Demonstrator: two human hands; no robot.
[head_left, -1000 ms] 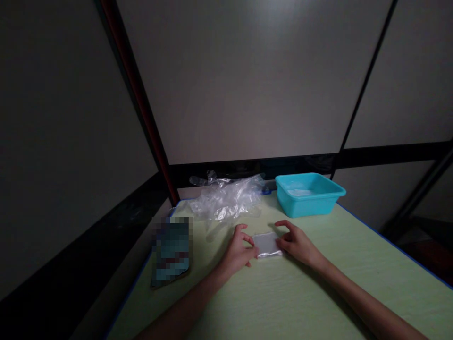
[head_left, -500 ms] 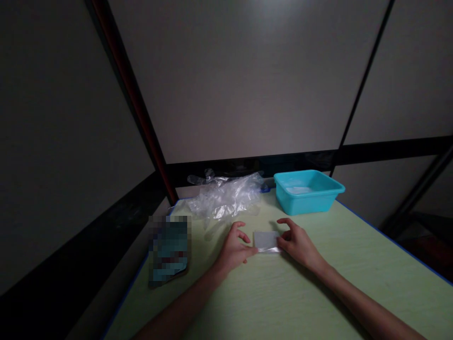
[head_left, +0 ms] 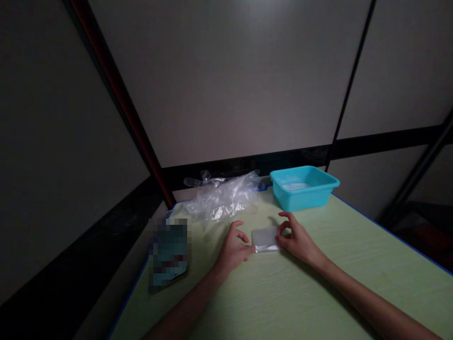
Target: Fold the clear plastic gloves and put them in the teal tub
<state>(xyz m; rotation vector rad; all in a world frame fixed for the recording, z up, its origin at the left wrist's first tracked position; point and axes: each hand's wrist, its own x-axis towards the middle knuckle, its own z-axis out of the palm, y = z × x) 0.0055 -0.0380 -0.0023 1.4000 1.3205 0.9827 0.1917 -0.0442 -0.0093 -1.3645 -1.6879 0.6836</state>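
Note:
A small flat packet of folded clear plastic (head_left: 265,240) lies on the pale green table (head_left: 283,302). At its left edge is my left hand (head_left: 235,245), its thumb touching the near left corner and its other fingers curved and apart. My right hand (head_left: 296,240) pinches the packet's right edge between thumb and index finger, with another finger raised. Behind my left hand lies a loose heap of crinkled clear plastic (head_left: 226,196).
A turquoise basin (head_left: 304,196) stands at the back right, with something pale inside. At the left edge of the table is a pixelated, blurred-out object (head_left: 170,252). Wall panels rise behind the table.
The view has shifted slightly. My right thumb and index finger have come together at the packet's right edge. My left hand has barely moved.

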